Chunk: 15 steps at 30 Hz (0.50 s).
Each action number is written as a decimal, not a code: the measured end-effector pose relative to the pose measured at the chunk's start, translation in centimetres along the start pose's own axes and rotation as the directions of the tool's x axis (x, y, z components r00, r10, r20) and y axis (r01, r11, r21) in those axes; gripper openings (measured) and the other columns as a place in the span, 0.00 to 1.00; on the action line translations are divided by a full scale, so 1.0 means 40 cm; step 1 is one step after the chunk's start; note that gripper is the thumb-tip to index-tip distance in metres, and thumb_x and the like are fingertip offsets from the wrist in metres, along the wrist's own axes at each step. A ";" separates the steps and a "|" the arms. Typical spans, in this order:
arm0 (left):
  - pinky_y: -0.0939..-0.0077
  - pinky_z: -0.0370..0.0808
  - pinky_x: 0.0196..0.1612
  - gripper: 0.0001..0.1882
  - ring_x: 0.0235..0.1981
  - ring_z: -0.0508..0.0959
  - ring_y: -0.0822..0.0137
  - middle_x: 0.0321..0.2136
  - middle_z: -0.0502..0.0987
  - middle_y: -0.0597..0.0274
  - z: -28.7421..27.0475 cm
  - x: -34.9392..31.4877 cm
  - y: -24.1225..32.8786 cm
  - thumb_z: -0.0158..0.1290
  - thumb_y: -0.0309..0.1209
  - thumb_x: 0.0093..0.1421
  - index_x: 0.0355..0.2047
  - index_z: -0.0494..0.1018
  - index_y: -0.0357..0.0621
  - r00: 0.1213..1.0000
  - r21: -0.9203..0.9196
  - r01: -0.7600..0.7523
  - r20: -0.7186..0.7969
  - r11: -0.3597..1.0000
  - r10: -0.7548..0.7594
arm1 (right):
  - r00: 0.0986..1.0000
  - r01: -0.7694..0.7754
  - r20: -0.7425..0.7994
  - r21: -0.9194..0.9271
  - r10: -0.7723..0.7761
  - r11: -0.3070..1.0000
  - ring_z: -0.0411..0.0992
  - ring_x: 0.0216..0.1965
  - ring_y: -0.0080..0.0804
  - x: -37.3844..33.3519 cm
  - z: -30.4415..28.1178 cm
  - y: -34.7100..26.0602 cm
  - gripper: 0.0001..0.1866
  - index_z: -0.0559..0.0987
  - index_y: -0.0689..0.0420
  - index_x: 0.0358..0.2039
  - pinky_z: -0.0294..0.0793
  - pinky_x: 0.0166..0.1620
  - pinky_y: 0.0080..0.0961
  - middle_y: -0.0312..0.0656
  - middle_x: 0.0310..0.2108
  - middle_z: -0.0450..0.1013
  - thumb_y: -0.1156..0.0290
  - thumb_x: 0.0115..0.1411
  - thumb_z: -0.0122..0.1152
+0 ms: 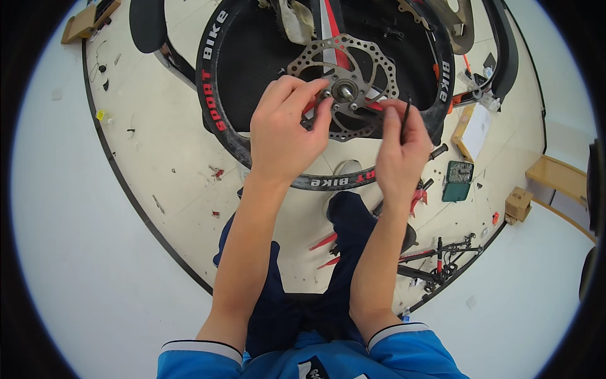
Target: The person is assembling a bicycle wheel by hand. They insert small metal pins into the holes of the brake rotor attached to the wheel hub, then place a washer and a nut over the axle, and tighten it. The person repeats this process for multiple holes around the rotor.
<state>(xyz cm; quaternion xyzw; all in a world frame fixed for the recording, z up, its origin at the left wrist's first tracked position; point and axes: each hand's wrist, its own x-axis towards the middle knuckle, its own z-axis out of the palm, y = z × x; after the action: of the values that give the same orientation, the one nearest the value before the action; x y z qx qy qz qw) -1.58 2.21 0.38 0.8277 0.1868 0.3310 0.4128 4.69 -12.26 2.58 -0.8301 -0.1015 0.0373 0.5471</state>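
A bicycle wheel [211,60] lies flat before me, with a silver disc brake rotor [363,49] on its hub [344,92]. From the left, my left hand [285,123] reaches over the rotor. Its thumb and forefinger are closed about a small bolt [327,93] beside the hub. My right hand [404,142] is at the rotor's right edge. Its fingers are closed around a thin dark rod [407,112], which looks like a hex key; most of it is hidden by the fingers.
The wheel rests on a black chair-like seat [252,57] with armrests [148,28]. On the floor to the right are a green open case [458,180], a white-topped box [475,132], a cardboard box [518,204] and a bicycle frame [440,265]. Small scraps [216,172] are scattered at left.
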 end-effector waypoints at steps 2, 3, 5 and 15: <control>0.73 0.73 0.28 0.10 0.28 0.76 0.66 0.26 0.74 0.65 0.004 -0.001 -0.010 0.65 0.22 0.51 0.35 0.82 0.41 1.000 0.021 -0.006 0.016 1.000 0.006 | 0.998 -0.052 0.031 -0.028 0.053 0.998 0.61 0.26 0.10 -0.003 0.018 -0.003 0.05 0.80 0.63 0.39 0.59 0.29 0.12 0.28 0.27 0.72 0.74 0.66 0.62; 0.73 0.73 0.28 0.09 0.28 0.76 0.66 0.26 0.74 0.65 0.002 0.000 -0.010 0.65 0.22 0.50 0.34 0.82 0.41 0.999 0.020 0.010 0.030 1.000 -0.011 | 0.996 -0.071 0.046 -0.105 0.076 0.992 0.59 0.25 0.10 -0.002 0.022 -0.006 0.06 0.80 0.63 0.37 0.58 0.28 0.12 0.27 0.25 0.70 0.74 0.63 0.66; 0.73 0.73 0.28 0.08 0.28 0.76 0.66 0.26 0.74 0.65 0.002 0.001 -0.011 0.65 0.22 0.50 0.32 0.82 0.42 0.999 0.013 0.024 0.043 1.000 -0.024 | 0.996 -0.020 0.076 -0.170 0.034 0.985 0.57 0.23 0.10 0.000 0.029 -0.002 0.08 0.79 0.63 0.36 0.56 0.26 0.12 0.27 0.23 0.67 0.74 0.60 0.70; 0.78 0.73 0.25 0.06 0.24 0.76 0.72 0.26 0.75 0.65 0.013 0.003 -0.015 0.67 0.24 0.52 0.29 0.80 0.40 1.000 0.032 0.018 -0.001 0.999 -0.018 | 0.999 0.039 0.033 -0.107 -0.036 0.993 0.60 0.18 0.16 0.004 0.061 0.009 0.08 0.80 0.63 0.32 0.59 0.21 0.18 0.34 0.22 0.74 0.77 0.54 0.70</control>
<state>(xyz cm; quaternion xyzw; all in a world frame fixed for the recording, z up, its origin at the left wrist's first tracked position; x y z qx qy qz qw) -1.15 2.36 -0.28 0.8324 0.1997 0.3246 0.4022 4.47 -10.16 1.27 -0.8557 -0.1272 0.0342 0.5005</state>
